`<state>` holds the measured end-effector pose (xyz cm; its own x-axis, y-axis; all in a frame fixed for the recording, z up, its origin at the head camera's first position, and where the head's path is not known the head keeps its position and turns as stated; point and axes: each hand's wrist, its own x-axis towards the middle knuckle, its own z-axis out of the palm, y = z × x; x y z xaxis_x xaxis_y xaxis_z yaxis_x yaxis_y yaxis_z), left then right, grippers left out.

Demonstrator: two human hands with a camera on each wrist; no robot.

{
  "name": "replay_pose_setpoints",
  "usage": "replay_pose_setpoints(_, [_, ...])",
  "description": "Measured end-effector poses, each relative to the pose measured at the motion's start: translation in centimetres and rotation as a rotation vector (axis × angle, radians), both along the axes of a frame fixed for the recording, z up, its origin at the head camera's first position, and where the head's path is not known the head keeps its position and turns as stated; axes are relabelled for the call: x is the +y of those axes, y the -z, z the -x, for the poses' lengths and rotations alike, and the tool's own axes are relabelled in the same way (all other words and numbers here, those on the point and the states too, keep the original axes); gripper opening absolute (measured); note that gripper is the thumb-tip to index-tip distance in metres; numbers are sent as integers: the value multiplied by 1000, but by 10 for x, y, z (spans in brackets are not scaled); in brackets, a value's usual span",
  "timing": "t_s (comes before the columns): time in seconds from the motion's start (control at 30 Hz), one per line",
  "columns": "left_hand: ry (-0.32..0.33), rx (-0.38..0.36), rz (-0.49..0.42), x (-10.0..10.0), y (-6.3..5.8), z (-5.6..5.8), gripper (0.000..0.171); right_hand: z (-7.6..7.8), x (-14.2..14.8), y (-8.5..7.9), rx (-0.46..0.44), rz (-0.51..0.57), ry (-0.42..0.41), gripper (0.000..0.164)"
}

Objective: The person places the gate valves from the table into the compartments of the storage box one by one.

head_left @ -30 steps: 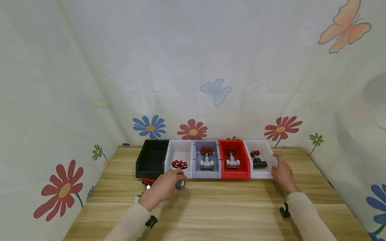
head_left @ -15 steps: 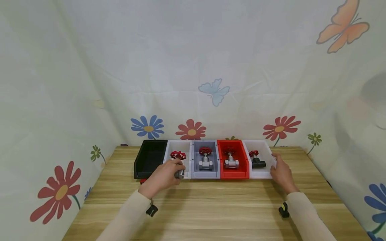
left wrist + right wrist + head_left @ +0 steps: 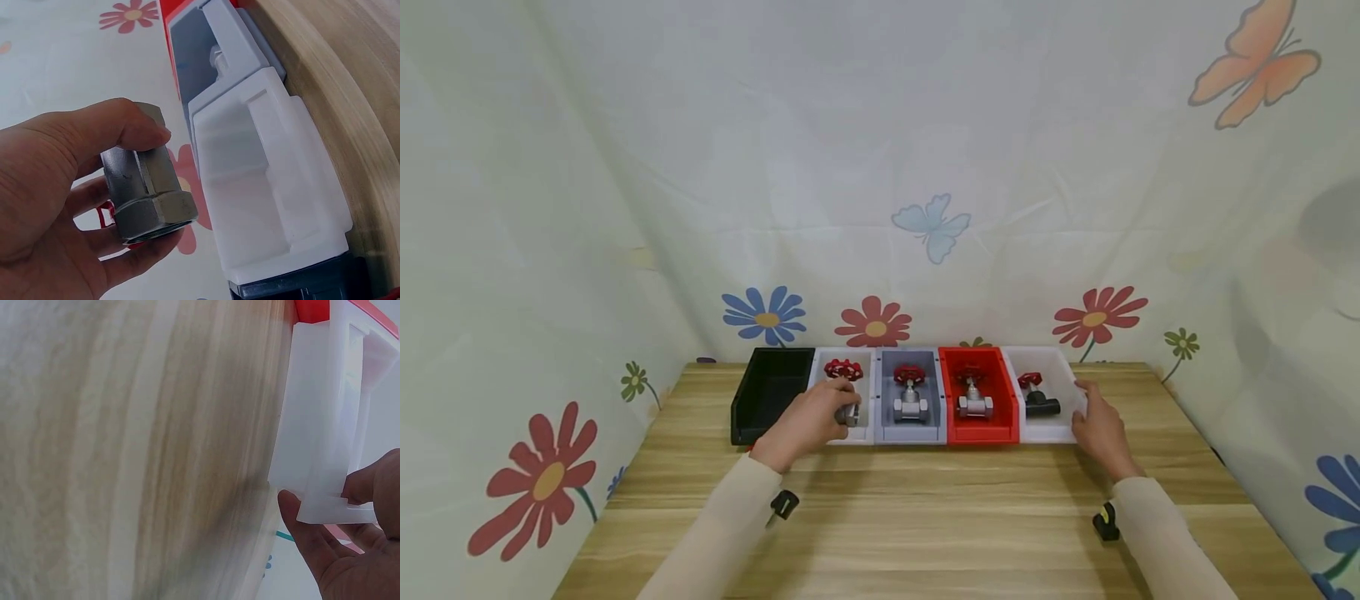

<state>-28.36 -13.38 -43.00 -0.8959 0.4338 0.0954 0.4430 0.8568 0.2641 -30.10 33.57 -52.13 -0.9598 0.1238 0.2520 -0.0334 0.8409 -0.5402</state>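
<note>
My left hand [image 3: 808, 418] grips a gate valve [image 3: 150, 194] by its metal body, thumb on one side and fingers behind. Its red handwheel [image 3: 843, 369] points up and away, over the second bin from the left, a white bin [image 3: 237, 206]. In the left wrist view the valve is apart from that bin, whose visible inside holds nothing. At the row's right end, my right hand [image 3: 1103, 425] holds the side wall of another white bin [image 3: 344, 425], thumb inside and fingers outside. A black valve with a red handle [image 3: 1042, 406] lies in that bin.
A grey bin [image 3: 912, 435] and a red bin [image 3: 985, 435] each hold a red-wheeled metal valve. A black bin [image 3: 758, 436] stands at the left end. A bit of red [image 3: 751, 447] shows on the wooden table [image 3: 925, 517] by my left wrist. A patterned cloth hangs behind.
My left hand has carried the valve forward, from the white bin's front edge to over its inside. Its forearm now hides most of the valve on the table. My right hand keeps its hold.
</note>
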Motion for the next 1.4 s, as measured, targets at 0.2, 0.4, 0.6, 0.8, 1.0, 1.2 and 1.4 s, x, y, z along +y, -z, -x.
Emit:
replay_pose_setpoints(0.2, [-12,0,11,4,-1,10,48,1,0,0,-1,-1,3,53])
replay_pose_setpoints(0.4, [-32,-17,12,6,2,19,50,1,1,0,7,-5,4,53])
replay_pose_setpoints(0.6, [-31,-2,21,6,12,32,49,1,0,1,13,-9,4,53])
replay_pose_setpoints(0.8, [-25,35,24,7,23,40,47,0,-1,-1,16,-14,5,52])
replay_pose_setpoints(1.0, [-20,58,20,8,33,46,46,0,-1,0,17,-19,11,52])
replay_pose_setpoints(1.2, [-28,33,15,8,43,52,46,1,-1,0,2,-19,16,53])
replay_pose_setpoints(1.4, [-34,27,-1,10,53,56,45,1,-1,1,-8,-10,18,52])
